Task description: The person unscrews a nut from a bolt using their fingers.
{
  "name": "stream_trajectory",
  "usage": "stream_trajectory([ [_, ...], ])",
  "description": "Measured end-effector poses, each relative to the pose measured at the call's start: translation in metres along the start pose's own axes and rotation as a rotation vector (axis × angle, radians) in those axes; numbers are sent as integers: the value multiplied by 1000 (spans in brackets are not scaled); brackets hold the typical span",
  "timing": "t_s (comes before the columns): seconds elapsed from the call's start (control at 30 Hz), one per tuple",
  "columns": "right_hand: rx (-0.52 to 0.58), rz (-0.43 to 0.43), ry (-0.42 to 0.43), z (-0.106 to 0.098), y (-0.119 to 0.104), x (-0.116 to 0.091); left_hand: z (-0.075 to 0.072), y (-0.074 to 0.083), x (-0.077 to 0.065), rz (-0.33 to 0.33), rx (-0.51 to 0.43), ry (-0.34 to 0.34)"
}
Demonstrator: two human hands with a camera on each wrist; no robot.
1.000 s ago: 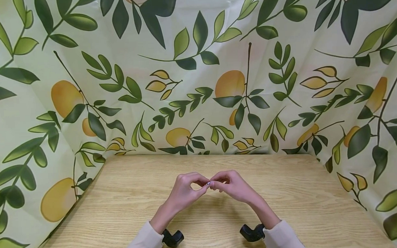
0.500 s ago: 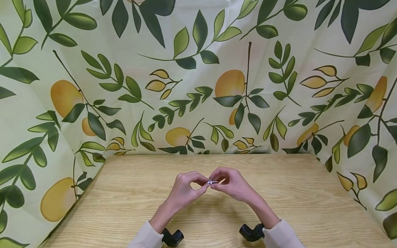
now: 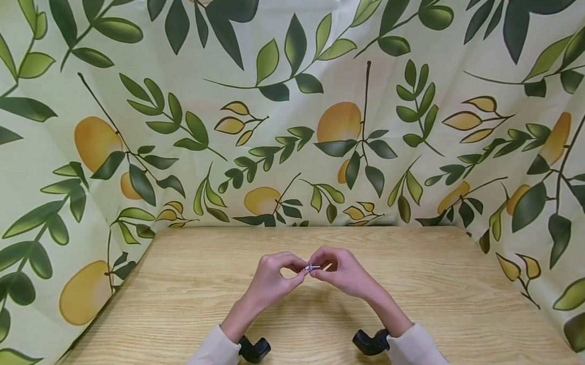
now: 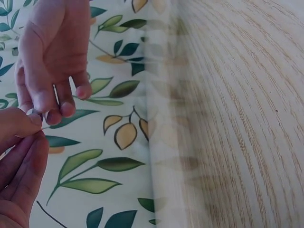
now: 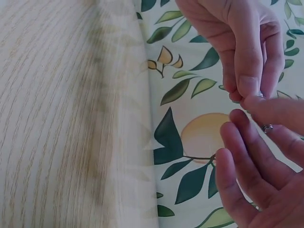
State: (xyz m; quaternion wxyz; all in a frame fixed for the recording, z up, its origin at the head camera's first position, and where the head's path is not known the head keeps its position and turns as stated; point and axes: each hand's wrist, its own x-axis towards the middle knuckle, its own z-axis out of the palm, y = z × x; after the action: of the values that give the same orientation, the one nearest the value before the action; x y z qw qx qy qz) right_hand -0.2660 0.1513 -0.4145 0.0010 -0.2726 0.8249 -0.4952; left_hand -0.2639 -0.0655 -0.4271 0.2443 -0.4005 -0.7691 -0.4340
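Observation:
My left hand pinches one end of a small silver bolt between thumb and forefinger, above the table. Its thin shank points right, with a wider collar near the middle. From the other side, the thumb and forefinger of my right hand pinch around that collar, and the shank reaches into the gap between them. The right wrist view shows the bolt's shiny end between the right thumb and forefinger, the other fingers spread loosely. In the left wrist view, fingertips of the left hand and right hand meet, mostly hiding the metal.
Beneath both hands lies a light wood-grain table. A cloth printed with leaves and orange fruit hangs behind it and along both sides. Black wrist mounts sit under the pale sleeves.
The right fingers have lifted and parted slightly around the bolt, uncovering its shank, which was hidden a second ago. My left hand has kept its place and its pinch.

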Motion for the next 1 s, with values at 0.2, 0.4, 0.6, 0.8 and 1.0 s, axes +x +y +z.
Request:
stream_trajectory([
  [0.2,-14,21,-14,-1,-1,-1,0,0,-1,4,-1,2],
  [0.4,-15,36,-46,-2,-1,0,1,0,0,4,4,4],
  [0.6,-25,21,5,0,-2,0,1,0,0,-2,2,0],
  [0.8,-10,22,6,0,0,1,1,-1,0,-4,5,2],
  [1.0,-16,50,-43,-3,-1,0,2,-1,0,-4,4,2],
])
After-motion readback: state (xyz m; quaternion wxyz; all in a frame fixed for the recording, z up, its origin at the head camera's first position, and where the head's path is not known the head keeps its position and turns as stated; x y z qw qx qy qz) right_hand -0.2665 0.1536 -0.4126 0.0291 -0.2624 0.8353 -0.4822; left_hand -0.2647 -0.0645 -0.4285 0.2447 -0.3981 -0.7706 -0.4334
